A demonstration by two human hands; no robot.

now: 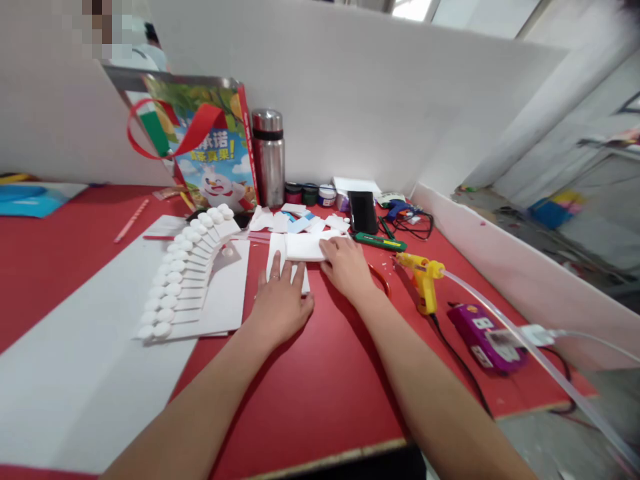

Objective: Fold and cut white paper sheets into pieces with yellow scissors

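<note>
My left hand [283, 303] lies palm down with its fingers spread, the fingertips resting on a white sheet piece [276, 248] on the red table. A ring shows on one finger. My right hand [349, 268] has its thumb and fingers at the right end of a flat white strip [304, 247], which lies across the sheet piece. Whether the strip is paper or foam I cannot tell. Left of my hands, a curved row of white discs on thin sticks [187, 267] is set along a white board [227, 293]. White scraps [300, 220] lie just behind the strip.
At right are a yellow hot glue gun [423, 277], a purple box [487, 337] with a plug, and a green utility knife [380, 241]. A black phone [363, 212], paint jars [310, 194], a steel flask [270, 160] and a printed bag [210, 147] stand behind.
</note>
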